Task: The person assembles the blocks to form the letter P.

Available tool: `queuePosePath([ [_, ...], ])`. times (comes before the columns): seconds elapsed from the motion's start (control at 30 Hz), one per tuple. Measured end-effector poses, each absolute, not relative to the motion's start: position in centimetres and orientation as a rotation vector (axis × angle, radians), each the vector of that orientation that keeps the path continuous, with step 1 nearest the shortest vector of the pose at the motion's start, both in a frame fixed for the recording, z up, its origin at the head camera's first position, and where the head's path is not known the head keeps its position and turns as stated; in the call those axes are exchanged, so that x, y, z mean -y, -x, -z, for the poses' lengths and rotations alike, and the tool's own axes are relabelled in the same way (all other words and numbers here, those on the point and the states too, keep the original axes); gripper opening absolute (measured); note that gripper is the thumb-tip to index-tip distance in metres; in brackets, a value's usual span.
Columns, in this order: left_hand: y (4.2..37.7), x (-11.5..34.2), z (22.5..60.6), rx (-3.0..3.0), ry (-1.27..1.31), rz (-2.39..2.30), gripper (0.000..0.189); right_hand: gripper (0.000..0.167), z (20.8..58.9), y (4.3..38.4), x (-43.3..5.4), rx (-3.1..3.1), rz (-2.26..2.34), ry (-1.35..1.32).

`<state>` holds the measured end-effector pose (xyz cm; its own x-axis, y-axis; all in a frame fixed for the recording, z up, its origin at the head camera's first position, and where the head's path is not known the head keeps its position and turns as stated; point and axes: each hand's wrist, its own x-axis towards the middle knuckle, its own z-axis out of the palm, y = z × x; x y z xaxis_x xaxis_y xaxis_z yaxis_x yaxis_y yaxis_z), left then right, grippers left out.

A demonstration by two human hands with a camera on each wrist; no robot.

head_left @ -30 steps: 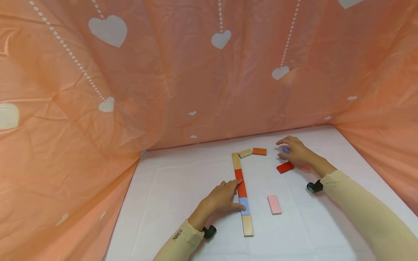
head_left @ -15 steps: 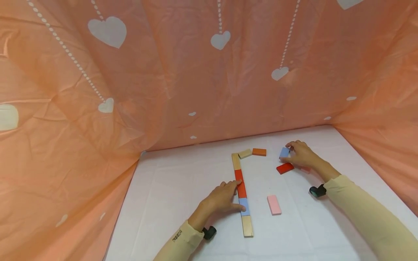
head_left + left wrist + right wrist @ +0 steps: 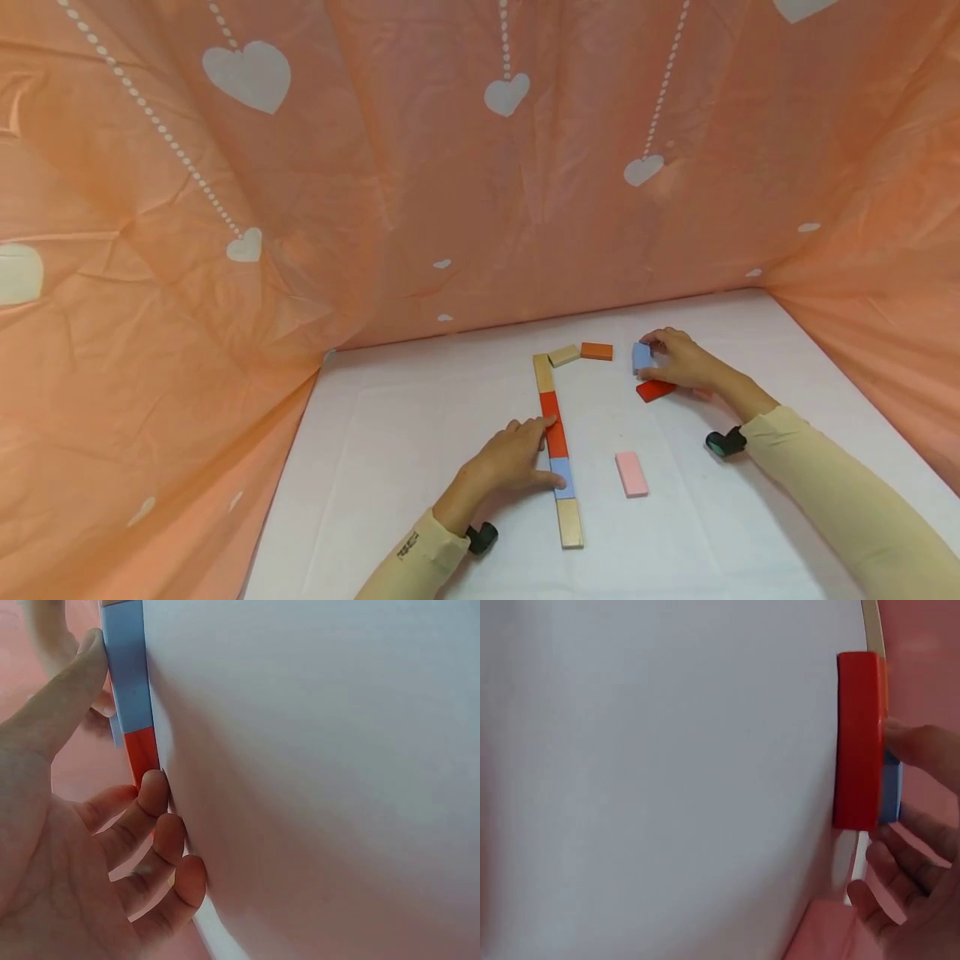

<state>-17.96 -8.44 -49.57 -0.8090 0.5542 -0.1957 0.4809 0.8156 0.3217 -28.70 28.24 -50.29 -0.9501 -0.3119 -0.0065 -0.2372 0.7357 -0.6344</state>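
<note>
My left hand [image 3: 510, 457] rests along a row of flat wooden blocks, its thumb on the light blue block [image 3: 562, 486] and its index fingertip on a red block [image 3: 557, 442]. In the left wrist view the other fingertips [image 3: 169, 838] touch the tabletop beside the row. At the upper right, my right hand [image 3: 686, 360] pinches another light blue block [image 3: 641, 357] between thumb and fingers. That block [image 3: 890, 793] is partly hidden behind a loose red block [image 3: 859, 742] in the right wrist view. A pink block is mostly covered under the right hand.
Plain wood blocks [image 3: 570, 525] form both ends of the row. From its far end, a tilted plain block [image 3: 564, 355] and an orange block [image 3: 597, 352] lead right. A pink block [image 3: 632, 475] lies right of the row. Orange cloth [image 3: 525, 208] hangs behind the white tabletop [image 3: 390, 433].
My right hand has closed its fingers on the light blue block and shifted it left, toward the orange block. The left hand has kept its place on the row.
</note>
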Motion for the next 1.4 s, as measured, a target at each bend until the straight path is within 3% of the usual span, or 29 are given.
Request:
queuePosePath([
  [0.77,17.9,8.5,49.3,-2.712,-0.796,-0.355,0.104,0.060,49.9,28.5,-26.6,-2.707,1.070,0.668],
  [1.4,18.2,8.5,49.7,-2.711,-0.805,-0.357,0.104,0.059,50.5,29.1,-26.3,-2.734,1.032,0.691],
])
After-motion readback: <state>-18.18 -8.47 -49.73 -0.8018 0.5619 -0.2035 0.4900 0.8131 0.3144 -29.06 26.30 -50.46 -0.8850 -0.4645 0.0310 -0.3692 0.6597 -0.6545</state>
